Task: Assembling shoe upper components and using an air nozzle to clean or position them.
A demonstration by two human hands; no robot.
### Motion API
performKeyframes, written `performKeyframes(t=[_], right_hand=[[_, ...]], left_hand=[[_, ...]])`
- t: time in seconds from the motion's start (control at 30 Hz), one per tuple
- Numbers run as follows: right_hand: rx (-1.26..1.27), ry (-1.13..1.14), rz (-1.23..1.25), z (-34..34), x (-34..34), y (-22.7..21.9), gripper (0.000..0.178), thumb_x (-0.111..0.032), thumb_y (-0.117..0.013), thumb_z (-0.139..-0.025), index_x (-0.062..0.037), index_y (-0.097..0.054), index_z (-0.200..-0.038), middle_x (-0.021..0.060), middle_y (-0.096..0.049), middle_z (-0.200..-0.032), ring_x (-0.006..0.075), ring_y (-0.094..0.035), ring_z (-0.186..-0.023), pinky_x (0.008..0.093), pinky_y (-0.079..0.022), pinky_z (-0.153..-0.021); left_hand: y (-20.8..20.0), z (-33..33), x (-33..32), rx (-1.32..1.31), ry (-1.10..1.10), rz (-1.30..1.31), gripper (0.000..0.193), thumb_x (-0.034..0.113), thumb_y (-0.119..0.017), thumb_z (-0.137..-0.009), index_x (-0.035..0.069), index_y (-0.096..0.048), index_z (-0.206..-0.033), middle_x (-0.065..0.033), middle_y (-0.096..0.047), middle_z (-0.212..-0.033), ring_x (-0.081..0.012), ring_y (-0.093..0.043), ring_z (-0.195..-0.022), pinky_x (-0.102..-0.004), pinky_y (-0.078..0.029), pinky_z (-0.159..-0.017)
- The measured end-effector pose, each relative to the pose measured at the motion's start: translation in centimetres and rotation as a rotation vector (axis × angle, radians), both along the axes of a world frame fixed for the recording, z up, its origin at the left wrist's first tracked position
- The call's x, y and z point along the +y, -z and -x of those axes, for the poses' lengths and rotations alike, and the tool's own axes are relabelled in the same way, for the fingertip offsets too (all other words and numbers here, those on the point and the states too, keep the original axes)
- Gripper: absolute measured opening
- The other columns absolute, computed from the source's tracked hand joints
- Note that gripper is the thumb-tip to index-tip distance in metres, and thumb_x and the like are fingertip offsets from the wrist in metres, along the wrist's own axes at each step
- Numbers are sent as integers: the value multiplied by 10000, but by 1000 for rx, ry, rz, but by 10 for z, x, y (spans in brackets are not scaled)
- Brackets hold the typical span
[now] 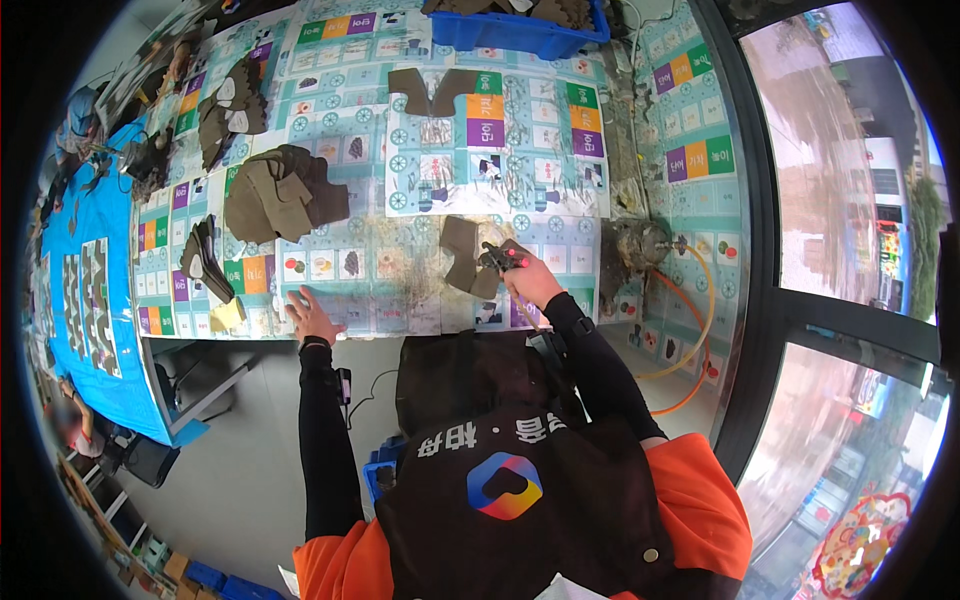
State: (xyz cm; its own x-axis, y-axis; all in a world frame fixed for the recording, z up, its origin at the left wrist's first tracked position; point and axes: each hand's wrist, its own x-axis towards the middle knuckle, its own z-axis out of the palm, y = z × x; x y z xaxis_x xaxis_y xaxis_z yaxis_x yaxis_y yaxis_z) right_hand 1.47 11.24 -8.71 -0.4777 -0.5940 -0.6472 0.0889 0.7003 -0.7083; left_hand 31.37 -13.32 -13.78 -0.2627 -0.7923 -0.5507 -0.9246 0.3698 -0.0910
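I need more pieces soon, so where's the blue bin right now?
In the head view, the blue bin sits at the table's far edge, top centre, beyond a dark brown piece lying on the patterned table cover.

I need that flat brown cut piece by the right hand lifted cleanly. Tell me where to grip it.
Pinch the brown piece at its upper left corner, coming from the far-left side. It lies flat on the table, and the right hand with its tool covers the lower right edge, so that corner is likely the freest.
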Motion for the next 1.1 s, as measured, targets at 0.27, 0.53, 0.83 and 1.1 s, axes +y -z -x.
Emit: performKeyframes(t=[0.27, 0.53, 0.83, 1.1], right_hand=[[-52, 11, -6, -11, 7, -3, 263, -124, -515, -660, -15, -571, -892, 51, -508, -540, 128, -471, -435, 273, -385, -427], [-62, -2, -80, -23, 11, -11, 261, -133, -522, -657, -7, -569, -881, 54, -518, -555, 132, -471, -448, 272, -383, -437], [-106, -63, -80, -34, 19, -2, 241, -140, -530, -651, -11, -564, -852, 82, -537, -572, 165, -519, -509, 288, -403, -490], [-20, -39, -15, -32, 28, 14, 269, -148, -533, -651, -7, -563, -878, 108, -550, -587, 201, -517, -510, 294, -406, -501]], left_hand=[[-6, 3, 0, -38, -12, -19, 1164, 290, -789, -538, 97, 38, -1333, -178, 27, -1386, -383, -100, -1261, -483, -330, -927], [3, 0, 0, -40, -5, -19, 1164, 290, -785, -545, 92, 51, -1330, -186, 41, -1383, -385, -89, -1263, -483, -330, -927], [-2, 3, -1, -46, -12, -33, 1161, 293, -784, -547, 89, 48, -1330, -185, 43, -1382, -382, -84, -1264, -482, -336, -928], [-3, 3, -2, -22, -14, -44, 1163, 290, -784, -549, 91, 53, -1330, -182, 49, -1383, -382, -73, -1266, -498, -334, -923]])
